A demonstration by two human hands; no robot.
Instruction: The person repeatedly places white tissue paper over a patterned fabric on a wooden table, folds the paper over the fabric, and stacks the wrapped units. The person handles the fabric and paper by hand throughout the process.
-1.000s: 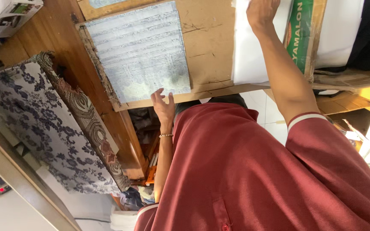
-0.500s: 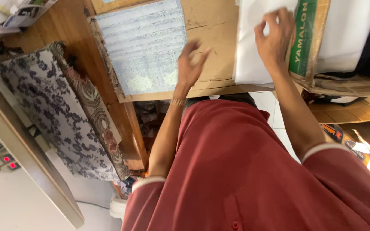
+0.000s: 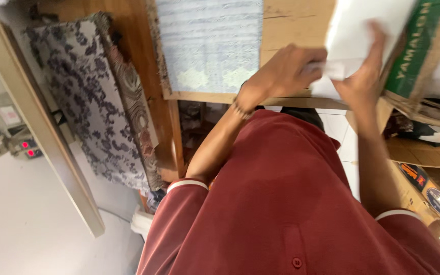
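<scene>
White fabric (image 3: 362, 35), a flat folded piece blurred by motion, lies on the wooden desk (image 3: 291, 25) between a pale blue patterned cloth (image 3: 210, 46) and a green-sided cardboard box (image 3: 416, 51). The left hand (image 3: 286, 71), wrist bent and wearing a bracelet, curls its grip closed on the fabric's near edge. The right hand (image 3: 362, 76) reaches up, fingers spread flat on the fabric, its grip wide.

Bare brown wooden tabletop (image 3: 291, 23) is lying open between the pale blue patterned cloth (image 3: 210, 43) to its left and the white paper sheet (image 3: 362, 30); right of the sheet, a green-printed cardboard box (image 3: 418, 48) is blocking passage.
</scene>
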